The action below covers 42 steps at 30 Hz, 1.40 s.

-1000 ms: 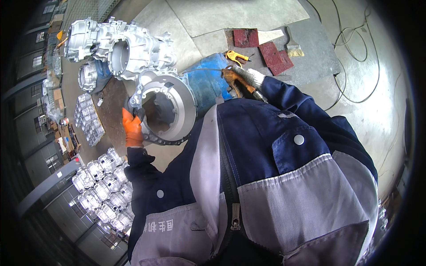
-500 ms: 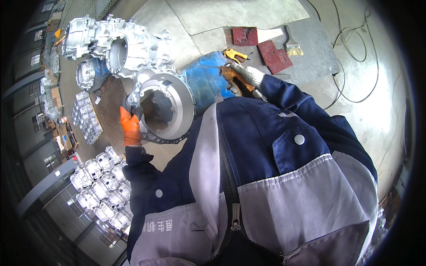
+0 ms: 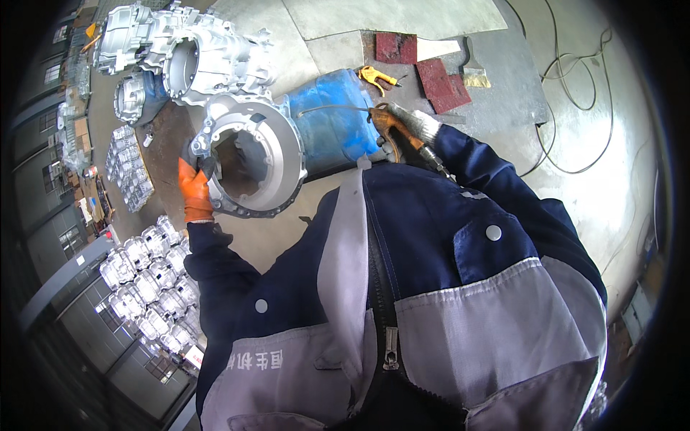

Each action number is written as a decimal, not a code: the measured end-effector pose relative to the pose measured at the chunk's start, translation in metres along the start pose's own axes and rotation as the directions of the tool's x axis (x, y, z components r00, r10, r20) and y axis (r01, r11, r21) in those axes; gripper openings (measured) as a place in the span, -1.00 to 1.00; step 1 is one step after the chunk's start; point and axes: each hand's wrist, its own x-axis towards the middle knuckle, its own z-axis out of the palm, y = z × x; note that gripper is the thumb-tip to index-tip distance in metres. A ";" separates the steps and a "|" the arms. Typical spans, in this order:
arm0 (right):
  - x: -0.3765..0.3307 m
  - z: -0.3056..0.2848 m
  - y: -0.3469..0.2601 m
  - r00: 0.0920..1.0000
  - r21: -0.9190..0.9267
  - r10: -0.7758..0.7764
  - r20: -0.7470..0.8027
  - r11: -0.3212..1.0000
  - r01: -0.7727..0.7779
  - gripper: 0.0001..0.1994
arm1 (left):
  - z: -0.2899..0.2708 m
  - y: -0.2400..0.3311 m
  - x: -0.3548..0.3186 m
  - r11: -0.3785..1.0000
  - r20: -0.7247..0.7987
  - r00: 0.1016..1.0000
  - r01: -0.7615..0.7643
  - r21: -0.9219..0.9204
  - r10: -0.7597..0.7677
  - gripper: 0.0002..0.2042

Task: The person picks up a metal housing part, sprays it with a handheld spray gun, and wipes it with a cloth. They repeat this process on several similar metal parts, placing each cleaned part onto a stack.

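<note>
left hand (image 3: 195, 190): orange glove, arm stretched forward-left, fingers curled in a grip. right hand (image 3: 406, 123): pale glove, arm bent forward-right, fist closed. both sleeves dark blue.

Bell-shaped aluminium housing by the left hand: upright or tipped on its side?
Tipped on its side. The housing shows its round open mouth to the camera, the dark hollow visible inside, while the left hand grips its flange rim.

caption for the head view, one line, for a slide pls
Left hand in an orange glove grips a round aluminium housing; right hand holds a tool over a blue pad.
</note>
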 end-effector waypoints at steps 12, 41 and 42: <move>0.033 -0.004 0.035 0.993 0.148 -0.105 0.060 0.984 0.095 -0.54 | -0.011 -0.011 0.005 0.998 -0.036 0.998 0.058 0.021 -0.057 -0.48; 0.041 -0.011 0.035 0.997 0.000 -0.035 0.069 0.999 0.035 -0.51 | -0.018 -0.017 0.011 0.997 -0.078 0.994 0.073 0.009 -0.072 -0.44; 0.044 -0.008 0.033 0.999 -0.091 -0.019 0.037 0.996 0.022 -0.52 | -0.016 -0.016 0.010 0.995 -0.067 0.993 0.092 -0.028 -0.094 -0.45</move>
